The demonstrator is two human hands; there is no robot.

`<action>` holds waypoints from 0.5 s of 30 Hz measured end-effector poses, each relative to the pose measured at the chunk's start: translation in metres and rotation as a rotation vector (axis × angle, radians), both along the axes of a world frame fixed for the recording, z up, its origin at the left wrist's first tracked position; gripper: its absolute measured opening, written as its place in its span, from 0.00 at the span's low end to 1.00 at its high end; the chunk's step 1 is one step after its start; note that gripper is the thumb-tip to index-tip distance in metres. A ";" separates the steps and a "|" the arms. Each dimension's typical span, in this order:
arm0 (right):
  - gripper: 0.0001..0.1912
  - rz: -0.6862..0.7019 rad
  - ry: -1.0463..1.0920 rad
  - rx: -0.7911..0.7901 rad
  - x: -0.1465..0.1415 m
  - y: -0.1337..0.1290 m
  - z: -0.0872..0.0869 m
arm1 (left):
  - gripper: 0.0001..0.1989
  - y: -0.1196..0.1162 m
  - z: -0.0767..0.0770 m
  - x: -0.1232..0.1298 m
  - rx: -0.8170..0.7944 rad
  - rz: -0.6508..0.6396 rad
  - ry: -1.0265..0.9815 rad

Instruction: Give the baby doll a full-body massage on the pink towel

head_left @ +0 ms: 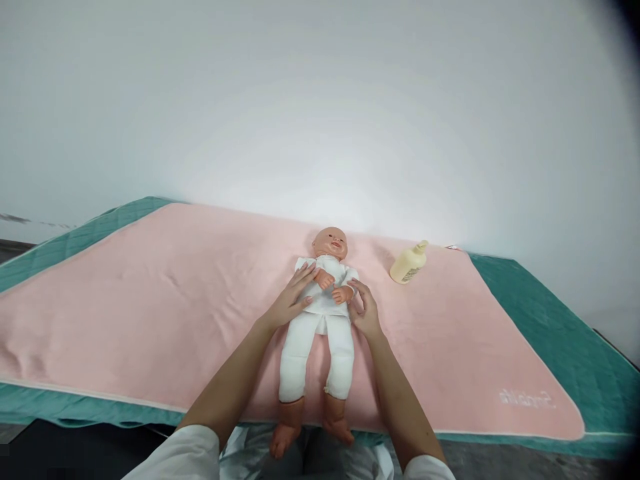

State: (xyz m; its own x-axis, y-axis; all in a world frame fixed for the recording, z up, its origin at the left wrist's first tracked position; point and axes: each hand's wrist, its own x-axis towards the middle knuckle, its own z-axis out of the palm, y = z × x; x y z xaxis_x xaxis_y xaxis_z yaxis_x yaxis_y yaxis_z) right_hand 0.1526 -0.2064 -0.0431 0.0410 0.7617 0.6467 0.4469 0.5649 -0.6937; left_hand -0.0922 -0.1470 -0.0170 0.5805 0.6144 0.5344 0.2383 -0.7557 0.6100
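Note:
A baby doll (327, 307) in a white top and white trousers lies on its back, head toward the wall, its bare feet over the front edge. My left hand (291, 298) rests on the doll's side and sleeve, fingers stretched out toward its wrist and thumb apart on the top. On the other side my right hand (367, 313) touches the doll's sleeve and flank with its fingers slightly bent and spread from the thumb. Neither hand is closed around the doll. The undersides of my fingers are hidden.
Right of the doll, a pale yellow pump bottle (407, 264) lies tilted on the pink blanket (150, 300). Beneath the blanket is a green quilted cover (545, 313). A white wall (320, 120) stands close behind the far edge.

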 end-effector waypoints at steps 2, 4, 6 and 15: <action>0.24 -0.019 0.086 -0.016 0.001 0.001 -0.002 | 0.35 0.002 0.000 -0.001 -0.008 0.099 -0.025; 0.23 -0.047 0.169 -0.016 0.002 0.002 -0.003 | 0.36 0.004 0.001 -0.002 -0.018 0.256 -0.080; 0.24 -0.093 0.267 -0.019 0.003 0.004 -0.002 | 0.31 0.007 0.004 -0.004 -0.029 0.429 -0.200; 0.28 -0.479 0.675 -0.173 0.028 0.011 0.000 | 0.13 0.030 -0.013 -0.033 -0.566 0.835 -0.799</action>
State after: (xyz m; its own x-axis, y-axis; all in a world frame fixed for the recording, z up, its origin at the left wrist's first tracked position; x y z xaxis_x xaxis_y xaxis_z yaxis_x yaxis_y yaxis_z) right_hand 0.1808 -0.1953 -0.0433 0.7206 0.6495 0.2427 0.0694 0.2807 -0.9573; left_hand -0.1254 -0.1169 -0.0297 -0.4471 0.8888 0.1004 -0.0671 -0.1453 0.9871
